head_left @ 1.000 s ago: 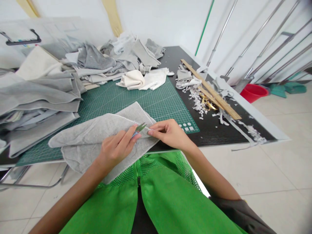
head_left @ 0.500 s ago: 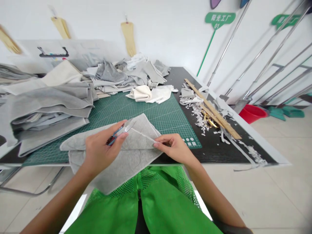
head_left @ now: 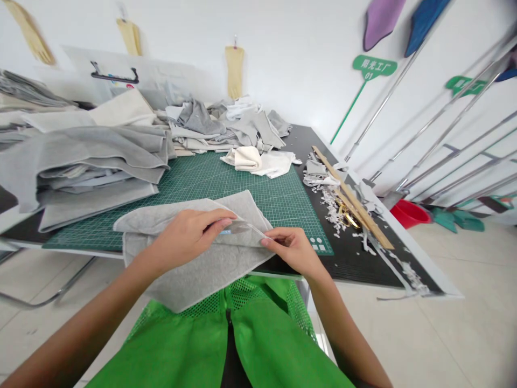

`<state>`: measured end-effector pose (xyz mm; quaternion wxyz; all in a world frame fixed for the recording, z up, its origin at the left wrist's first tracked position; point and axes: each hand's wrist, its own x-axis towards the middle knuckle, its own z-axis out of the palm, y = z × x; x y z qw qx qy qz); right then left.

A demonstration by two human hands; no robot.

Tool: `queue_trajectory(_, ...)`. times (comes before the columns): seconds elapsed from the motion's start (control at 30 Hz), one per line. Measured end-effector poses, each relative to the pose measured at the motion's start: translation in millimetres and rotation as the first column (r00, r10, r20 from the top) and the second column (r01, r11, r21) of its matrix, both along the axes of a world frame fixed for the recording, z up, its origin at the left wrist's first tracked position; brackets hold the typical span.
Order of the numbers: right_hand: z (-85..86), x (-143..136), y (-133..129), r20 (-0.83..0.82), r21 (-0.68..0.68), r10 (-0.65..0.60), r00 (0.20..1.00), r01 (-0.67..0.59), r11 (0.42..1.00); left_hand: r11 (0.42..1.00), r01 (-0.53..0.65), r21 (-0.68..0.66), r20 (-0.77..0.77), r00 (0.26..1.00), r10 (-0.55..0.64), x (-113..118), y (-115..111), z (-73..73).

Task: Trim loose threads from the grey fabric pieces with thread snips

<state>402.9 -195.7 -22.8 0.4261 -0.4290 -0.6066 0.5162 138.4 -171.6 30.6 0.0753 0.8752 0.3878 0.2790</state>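
Observation:
A folded grey cloth (head_left: 218, 264) lies over the front edge of the table, its lower corner hanging above my green vest. My left hand (head_left: 189, 234) is closed over the cloth, thumb and forefinger together at its seamed edge. Beneath those fingers shows a bit of the blue-handled thread snips (head_left: 226, 231) with their metal blades; the rest is hidden by the hand. My right hand (head_left: 291, 248) pinches the right end of the same pale seam between thumb and forefinger, so the edge runs taut between both hands.
A green cutting mat (head_left: 194, 178) covers much of the table. Grey cloths (head_left: 100, 145) are stacked at left, with more heaped behind. On the right lie a wooden strip (head_left: 355, 199), gold-handled scissors (head_left: 348, 216) and white scraps (head_left: 333, 207). A red bucket (head_left: 410, 214) stands on the floor.
My left hand has turned over and its fingertips have come to the seam, so the snips are now mostly covered. My right hand keeps its pinch. The camera view has shifted slightly.

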Motion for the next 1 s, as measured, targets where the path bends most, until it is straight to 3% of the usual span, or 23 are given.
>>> queue_trajectory(0.3,1.9,1,0,-0.005,-0.018,0.025,1.0,-0.025,1.0,0.988,0.143,-0.059,0.065,0.988,-0.139,3,1,-10.6)
queue_trajectory(0.4,2.0,2,0,-0.012,-0.023,0.042,0.999,-0.043,0.999,0.98,0.197,0.036,0.037,0.979,-0.198,5,-1,-12.2)
queue_trajectory(0.6,1.6,3,1,-0.04,-0.06,0.038,0.998,-0.04,0.997,0.956,0.226,0.187,-0.104,0.972,-0.209,14,-10,-20.7)
queue_trajectory(0.77,-0.2,5,2,-0.136,-0.147,0.088,0.987,-0.108,0.983,0.903,0.215,0.372,-0.215,0.966,-0.141,24,-13,-29.2)
queue_trajectory(1.0,0.3,6,3,-0.179,-0.177,0.113,0.977,-0.145,0.973,0.834,0.238,0.498,-0.273,0.956,-0.109,27,-8,-36.2)
